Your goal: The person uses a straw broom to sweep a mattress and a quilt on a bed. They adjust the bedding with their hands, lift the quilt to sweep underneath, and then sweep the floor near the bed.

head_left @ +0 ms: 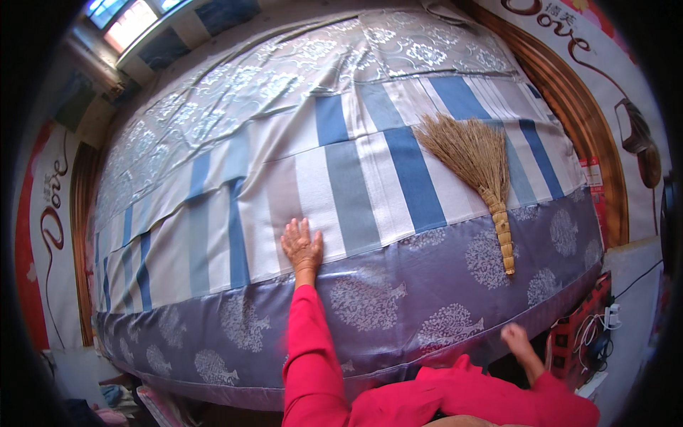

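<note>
My left hand (302, 246) lies flat, palm down, on a striped cloth (311, 179) in white, blue, grey and beige. Its fingers are slightly apart and it holds nothing. My right hand (516, 341) is curled, with nothing visible in it, near the front edge of a purple bedcover (397, 272) with silvery tree patterns. A straw hand broom (480, 160) rests on the bed, right of my left hand. Its bristles lie over the stripes, and its bound handle reaches onto the purple cover. Creases run through the striped cloth on the left.
A grey floral cloth (299, 58) covers the far part of the bed. Brown wooden trim (579, 107) runs along the right wall. White cables (587, 333) hang beside a red and black patterned panel (576, 341) at lower right. A window (130, 24) is at upper left.
</note>
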`<state>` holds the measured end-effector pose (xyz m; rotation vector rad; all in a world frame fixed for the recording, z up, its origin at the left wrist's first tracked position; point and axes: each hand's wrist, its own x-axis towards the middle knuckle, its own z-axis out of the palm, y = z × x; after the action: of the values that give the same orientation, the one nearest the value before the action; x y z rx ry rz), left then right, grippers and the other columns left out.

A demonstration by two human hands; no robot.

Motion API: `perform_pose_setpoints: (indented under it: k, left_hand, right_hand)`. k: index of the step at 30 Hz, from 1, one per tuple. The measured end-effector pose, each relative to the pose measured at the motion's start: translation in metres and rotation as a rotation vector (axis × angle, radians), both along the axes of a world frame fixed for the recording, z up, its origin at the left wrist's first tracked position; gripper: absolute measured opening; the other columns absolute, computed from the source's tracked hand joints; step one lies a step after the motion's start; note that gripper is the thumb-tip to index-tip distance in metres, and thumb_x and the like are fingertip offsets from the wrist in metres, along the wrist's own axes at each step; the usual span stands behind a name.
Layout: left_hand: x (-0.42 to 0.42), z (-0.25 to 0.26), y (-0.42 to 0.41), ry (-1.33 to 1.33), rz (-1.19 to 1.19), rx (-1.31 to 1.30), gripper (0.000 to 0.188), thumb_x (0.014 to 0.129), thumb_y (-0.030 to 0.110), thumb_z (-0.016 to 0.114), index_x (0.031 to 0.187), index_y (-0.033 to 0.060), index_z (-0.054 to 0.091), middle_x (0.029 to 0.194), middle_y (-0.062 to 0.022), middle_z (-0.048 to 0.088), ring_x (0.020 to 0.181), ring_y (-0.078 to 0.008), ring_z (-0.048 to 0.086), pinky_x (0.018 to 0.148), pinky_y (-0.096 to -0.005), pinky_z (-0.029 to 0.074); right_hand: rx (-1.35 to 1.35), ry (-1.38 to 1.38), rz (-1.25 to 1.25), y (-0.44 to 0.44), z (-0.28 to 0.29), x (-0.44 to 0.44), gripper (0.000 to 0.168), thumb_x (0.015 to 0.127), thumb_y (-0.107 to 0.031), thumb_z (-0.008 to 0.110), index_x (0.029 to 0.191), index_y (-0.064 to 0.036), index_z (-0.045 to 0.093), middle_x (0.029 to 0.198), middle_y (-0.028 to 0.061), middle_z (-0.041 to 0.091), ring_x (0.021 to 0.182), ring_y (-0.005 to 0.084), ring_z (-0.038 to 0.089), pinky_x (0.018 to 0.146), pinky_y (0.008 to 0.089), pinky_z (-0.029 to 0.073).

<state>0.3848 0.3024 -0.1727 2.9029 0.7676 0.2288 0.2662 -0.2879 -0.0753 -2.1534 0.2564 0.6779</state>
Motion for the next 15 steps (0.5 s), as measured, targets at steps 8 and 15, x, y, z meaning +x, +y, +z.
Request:
perform_pose_setpoints:
  k: [8, 15]
  left_hand:
    - [-0.066, -0.005, 0.001, -0.018, -0.074, -0.181, 0.050, 0.081, 0.038, 0.049, 0.124, 0.0137, 0.044, 0.135, -0.0127, 0.032, 0.126, -0.0293, 0.027, 0.102, -0.0461, 0.018]
    - [-0.163, 0.014, -0.028, -0.106, -0.101, -0.204, 0.048, 0.078, 0.033, 0.055, 0.120, 0.0112, 0.047, 0.130, -0.0149, 0.038, 0.121, -0.0321, 0.032, 0.100, -0.0464, 0.023]
  right_hand:
    - [-0.256, 0.268, 0.109, -0.144, -0.053, -0.190, 0.022, 0.074, -0.015, 0.055, 0.057, -0.001, 0.054, 0.056, 0.0056, 0.056, 0.052, 0.0113, 0.051, 0.049, 0.0279, 0.043]
    - [-0.318, 0.277, 0.132, -0.093, -0.059, -0.172, 0.022, 0.075, -0.015, 0.055, 0.058, -0.001, 0.054, 0.056, 0.0056, 0.056, 0.052, 0.0115, 0.051, 0.049, 0.0281, 0.043]
